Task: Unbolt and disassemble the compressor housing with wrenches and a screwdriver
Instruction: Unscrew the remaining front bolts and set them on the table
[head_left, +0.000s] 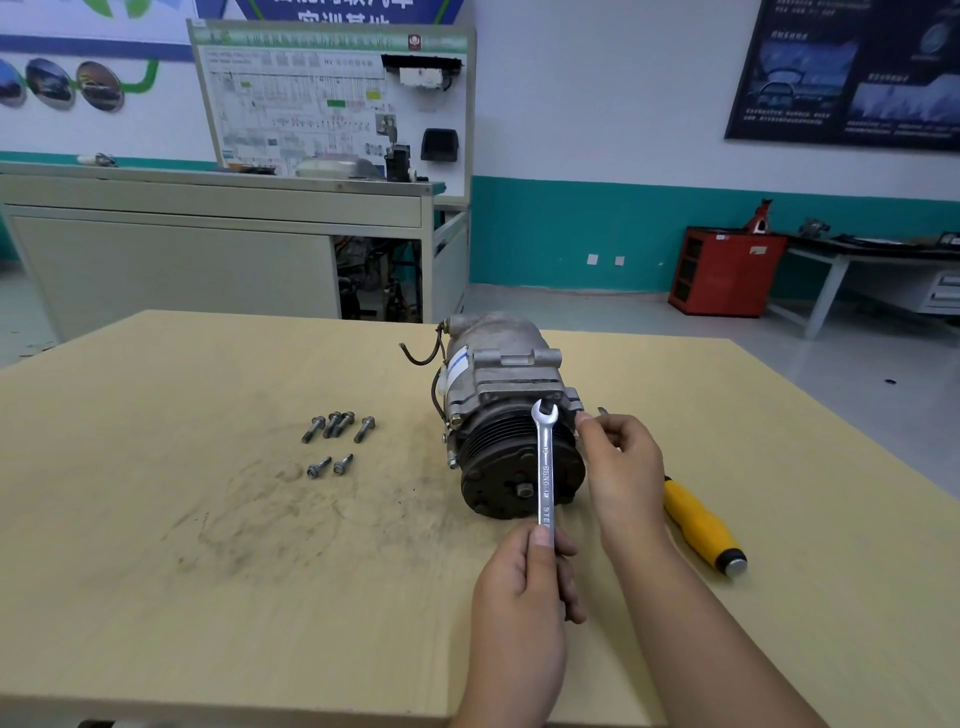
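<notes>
Left hand (524, 587): reaches in from below, fingers wrapped round the lower end of a silver open-ended steel wrench (545, 467), thumb flat on its shank

Wrench: upright, open jaw at the top, in front of the pulley face

Right hand (623, 467): just right of the wrench, wrist bent, fingers curled, thumb and forefinger tips meeting at the housing's right flange; whether they grasp anything cannot be told

Compressor: grey cast-metal compressor with a black grooved pulley (498, 384), lying on its side just beyond both hands, pulley towards the person

Bolts: six dark loose bolts (337, 436), well left of the left hand

Screwdriver: yellow-handled screwdriver (696, 519), lying just right of the right wrist

Table: pale wooden tabletop (208, 571), scuffed with dark marks left of the hands
</notes>
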